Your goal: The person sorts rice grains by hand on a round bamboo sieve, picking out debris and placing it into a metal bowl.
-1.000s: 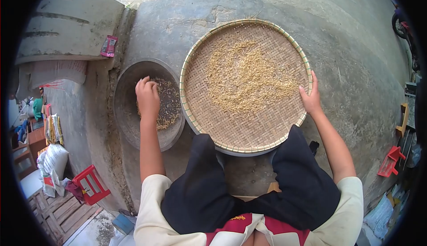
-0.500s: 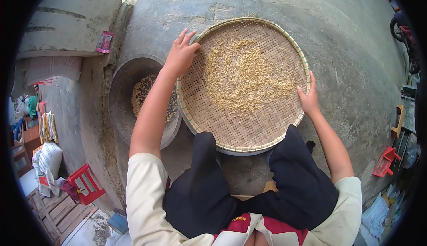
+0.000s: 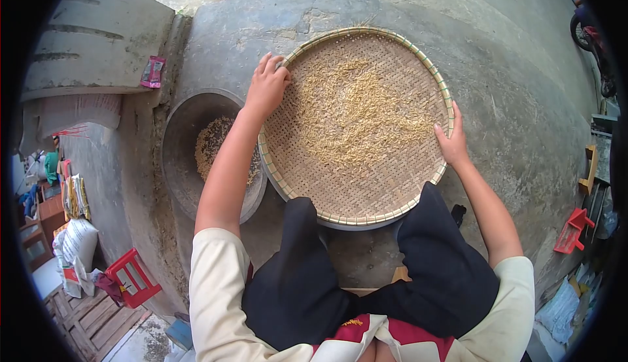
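Observation:
A wide, round woven bamboo winnowing tray (image 3: pixel 366 198) with a bound rim lies tilted little over my knees, and a grey vessel edge shows beneath it. Yellow unhusked grain (image 3: pixel 356 113) is spread in a loose patch over its middle. My left hand (image 3: pixel 267 88) has its fingers curled over the upper left rim. At the right rim, my right hand (image 3: pixel 453 141) grips with the thumb on the inside and the fingers along the outside. Left of the tray stands a dark round basin (image 3: pixel 180 149) with more grain in it, partly hidden by my left forearm.
Concrete floor (image 3: pixel 510 113) surrounds me. A low wall (image 3: pixel 98 41) with a pink packet (image 3: pixel 152 72) is at upper left. Red plastic stools (image 3: pixel 133 278) stand at both sides. White sacks (image 3: pixel 77 247) lie at left, and a motorbike (image 3: pixel 592 48) is at upper right.
My left fingers, raised and spread at the rim before, now curl down over it. The right hand keeps its hold, and the view has shifted slightly.

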{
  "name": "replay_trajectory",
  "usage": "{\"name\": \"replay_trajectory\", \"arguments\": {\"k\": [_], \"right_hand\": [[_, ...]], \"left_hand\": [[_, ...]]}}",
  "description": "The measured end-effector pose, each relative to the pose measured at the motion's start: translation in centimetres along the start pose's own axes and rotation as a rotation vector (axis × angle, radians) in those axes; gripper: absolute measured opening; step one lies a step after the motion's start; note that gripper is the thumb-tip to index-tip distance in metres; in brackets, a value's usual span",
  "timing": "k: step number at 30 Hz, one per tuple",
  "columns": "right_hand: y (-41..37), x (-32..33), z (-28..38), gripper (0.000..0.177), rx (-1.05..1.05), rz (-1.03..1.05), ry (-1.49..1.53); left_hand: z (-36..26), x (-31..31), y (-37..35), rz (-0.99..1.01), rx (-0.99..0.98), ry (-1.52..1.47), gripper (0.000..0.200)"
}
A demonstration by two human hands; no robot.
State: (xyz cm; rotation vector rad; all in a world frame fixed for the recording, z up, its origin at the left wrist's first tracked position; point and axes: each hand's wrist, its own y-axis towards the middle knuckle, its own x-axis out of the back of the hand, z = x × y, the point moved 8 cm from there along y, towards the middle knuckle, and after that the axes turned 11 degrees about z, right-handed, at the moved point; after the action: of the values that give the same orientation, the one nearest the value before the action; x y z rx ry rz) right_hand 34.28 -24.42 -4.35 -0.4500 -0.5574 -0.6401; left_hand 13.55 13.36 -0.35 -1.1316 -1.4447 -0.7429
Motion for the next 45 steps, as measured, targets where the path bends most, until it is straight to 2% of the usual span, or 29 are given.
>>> {"name": "replay_trajectory", "arguments": {"k": [1,3,6,16,25,27,28,30,33,34,36,38,40,42,43,45], "right_hand": [[0.0,0.0,-0.1,0.073,-0.001,0.001,-0.001],[0.0,-0.1,-0.2,0.073,-0.006,-0.003,0.003],[0.0,-0.2,-0.4,0.072,-0.015,0.021,0.064],[-0.1,0.3,0.3,0.069,-0.003,-0.015,-0.048],[-0.1,0.2,0.3,0.07,-0.027,-0.005,-0.024],[-0.1,0.2,0.3,0.071,-0.01,-0.013,-0.025],[-0.1,0.1,0.3,0.071,-0.009,-0.013,-0.025],[-0.1,0.1,0.1,0.071,-0.024,-0.003,0.006],[-0.1,0.2,0.3,0.07,-0.013,-0.015,-0.028],[-0.1,0.3,0.5,0.07,-0.013,-0.017,-0.028],[-0.2,0.2,0.5,0.07,-0.054,0.006,0.008],[-0.2,0.2,0.2,0.07,-0.029,-0.012,-0.006],[-0.2,0.3,0.3,0.07,-0.003,-0.024,-0.019],[-0.2,0.3,0.3,0.07,-0.02,-0.026,-0.019],[-0.2,0.3,0.4,0.07,-0.014,-0.025,-0.016],[-0.2,0.3,0.3,0.07,-0.023,-0.012,-0.007]], "left_hand": [[-0.2,-0.3,-0.1,0.001,0.0,-0.001,0.012],[0.5,0.0,-0.5,-0.132,0.119,-0.19,0.012],[-0.2,-0.1,-0.7,-0.187,0.144,-0.209,0.012],[-0.9,-0.2,-1.0,-0.186,0.189,-0.189,0.011],[-2.1,-0.9,-1.0,-0.064,0.308,-0.061,0.01],[-2.7,-1.3,-0.8,-0.049,0.319,0.085,0.012],[-2.9,-1.4,-0.7,-0.051,0.319,0.085,0.012],[-3.6,-1.6,-0.6,-0.025,0.322,0.294,0.014],[-3.4,-1.2,-1.1,-0.064,0.242,0.317,0.012],[-3.2,-0.8,-1.5,-0.065,0.241,0.317,0.012],[-2.3,1.7,-3.6,-0.166,0.24,0.054,0.011],[0.3,4.5,-7.0,-0.167,0.332,-0.296,0.01],[3.4,6.2,-12.3,-0.112,0.737,-0.646,0.009],[6.9,6.0,-17.0,-0.097,0.844,-0.521,0.015],[6.5,6.3,-18.2,-0.102,0.847,-0.518,0.015],[5.8,8.1,-19.8,-0.038,0.958,-0.007,0.032]]}}
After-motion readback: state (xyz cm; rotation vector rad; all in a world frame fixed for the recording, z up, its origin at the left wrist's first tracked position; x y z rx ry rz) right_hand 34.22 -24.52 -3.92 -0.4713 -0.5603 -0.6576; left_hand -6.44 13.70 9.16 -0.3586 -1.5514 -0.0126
